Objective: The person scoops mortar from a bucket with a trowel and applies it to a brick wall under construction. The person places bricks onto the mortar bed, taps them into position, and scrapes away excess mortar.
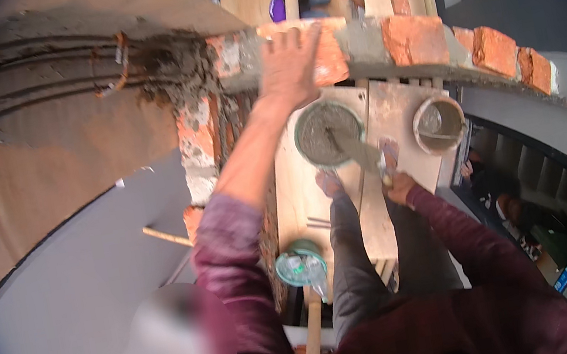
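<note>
My left hand (288, 71) lies on an orange brick (329, 57) on the low wall, its fingers spread toward a pale strip (329, 21) along the brick's top edge; part of the brick is hidden. My right hand (399, 189) grips a trowel by its handle, the broad blade (361, 150) reaching into a green bucket of grey mortar (317, 120) below the wall. To the right of that bucket is a pale round pail (441, 145) with a grey-stained inside. My feet stand on plywood boards (292, 183).
Broken bricks (414, 39) continue along the wall to the right. Rusty bars (54, 58) protrude at upper left. A person in purple (279, 5) is beyond the wall; another person (510, 206) is by dark stairs (559, 187) at lower right. A green tub (287, 266) is beside my left leg.
</note>
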`<state>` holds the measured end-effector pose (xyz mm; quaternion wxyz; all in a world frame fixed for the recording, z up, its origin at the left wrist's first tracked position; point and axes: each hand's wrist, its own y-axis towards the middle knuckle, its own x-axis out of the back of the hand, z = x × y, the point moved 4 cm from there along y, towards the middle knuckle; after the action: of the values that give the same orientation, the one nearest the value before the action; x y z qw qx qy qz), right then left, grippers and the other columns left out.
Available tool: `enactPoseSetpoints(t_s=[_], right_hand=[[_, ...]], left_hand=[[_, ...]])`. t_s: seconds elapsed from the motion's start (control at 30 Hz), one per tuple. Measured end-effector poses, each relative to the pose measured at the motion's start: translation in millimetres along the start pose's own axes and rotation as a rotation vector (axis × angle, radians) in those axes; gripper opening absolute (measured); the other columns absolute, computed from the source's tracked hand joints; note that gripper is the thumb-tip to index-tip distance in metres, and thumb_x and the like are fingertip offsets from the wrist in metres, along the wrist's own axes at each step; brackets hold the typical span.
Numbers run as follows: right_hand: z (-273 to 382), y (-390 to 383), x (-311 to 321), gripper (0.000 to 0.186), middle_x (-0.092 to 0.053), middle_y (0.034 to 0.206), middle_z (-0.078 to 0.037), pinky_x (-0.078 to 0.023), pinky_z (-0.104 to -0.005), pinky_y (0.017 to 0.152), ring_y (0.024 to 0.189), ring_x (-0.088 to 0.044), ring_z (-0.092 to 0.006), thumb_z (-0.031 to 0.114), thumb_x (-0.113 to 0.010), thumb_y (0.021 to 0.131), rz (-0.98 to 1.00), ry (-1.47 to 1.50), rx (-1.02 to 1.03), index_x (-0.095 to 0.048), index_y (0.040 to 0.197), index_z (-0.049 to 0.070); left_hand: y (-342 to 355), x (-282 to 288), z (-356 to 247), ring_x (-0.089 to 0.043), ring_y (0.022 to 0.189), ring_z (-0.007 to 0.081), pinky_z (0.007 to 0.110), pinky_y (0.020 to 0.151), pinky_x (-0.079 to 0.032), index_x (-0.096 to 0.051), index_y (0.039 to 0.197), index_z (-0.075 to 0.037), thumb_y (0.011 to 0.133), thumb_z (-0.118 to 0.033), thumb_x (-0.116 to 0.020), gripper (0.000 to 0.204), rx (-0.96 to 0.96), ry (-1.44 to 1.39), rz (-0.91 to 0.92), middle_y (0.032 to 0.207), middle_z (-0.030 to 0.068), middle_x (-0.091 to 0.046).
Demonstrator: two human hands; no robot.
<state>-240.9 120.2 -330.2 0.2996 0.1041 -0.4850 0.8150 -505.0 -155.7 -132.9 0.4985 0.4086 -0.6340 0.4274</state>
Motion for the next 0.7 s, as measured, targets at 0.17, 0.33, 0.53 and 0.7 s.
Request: enactPoseSetpoints(t_s=[0.17,0.33,0.53,0.7], right_hand=[[-8.7,52.9,50.3,0.038,-0.061,0.105,-0.02,-0.051,-0.0484,0.08,0.095,-0.063,-0.0376,0.013,-0.058,0.08,0.136,-0.362,-0.073,-0.055,0.117,0.006],[19.9,153.8,25.1,0.032,-0.064,0.106,-0.016,-0.052,-0.0424,0.083,0.098,-0.064,-0.0321,0.01,-0.046,0.089,-0.031,-0.67,-0.048,-0.055,0.119,0.003],[-28.0,225.9,-39.8,0.04,-0.064,0.11,-0.018,-0.05,-0.0379,0.088,0.106,-0.061,-0.0312,0.009,-0.054,0.082,0.041,-0.744,0.046,-0.054,0.12,-0.002],[-18.9,174.9,-52.9,0.042,-0.064,0.108,-0.021,-0.049,-0.0398,0.09,0.106,-0.061,-0.034,0.017,-0.065,0.078,0.137,-0.439,-0.122,-0.058,0.117,0.002]], left_hand=[[-97.6,32.7,44.3,-0.05,0.115,0.0358,0.044,0.097,-0.042,-0.038,0.135,-0.007,0.056,-0.015,-0.085,0.093,0.234,-0.197,0.017,0.121,0.0179,-0.052],[-216.7,-18.7,148.2,-0.047,0.119,0.0378,0.044,0.103,-0.04,-0.032,0.139,-0.002,0.055,-0.017,-0.083,0.1,0.616,-0.116,0.004,0.127,0.0209,-0.049],[-230.2,-50.0,162.2,-0.043,0.124,0.0377,0.044,0.106,-0.036,-0.028,0.142,0.0,0.058,-0.028,-0.084,0.105,0.719,-0.124,0.002,0.133,0.0233,-0.044],[-256.0,-56.1,170.7,-0.038,0.127,0.0381,0.046,0.107,-0.033,-0.021,0.146,-0.001,0.059,-0.025,-0.081,0.109,0.714,-0.049,0.086,0.136,0.0241,-0.039]])
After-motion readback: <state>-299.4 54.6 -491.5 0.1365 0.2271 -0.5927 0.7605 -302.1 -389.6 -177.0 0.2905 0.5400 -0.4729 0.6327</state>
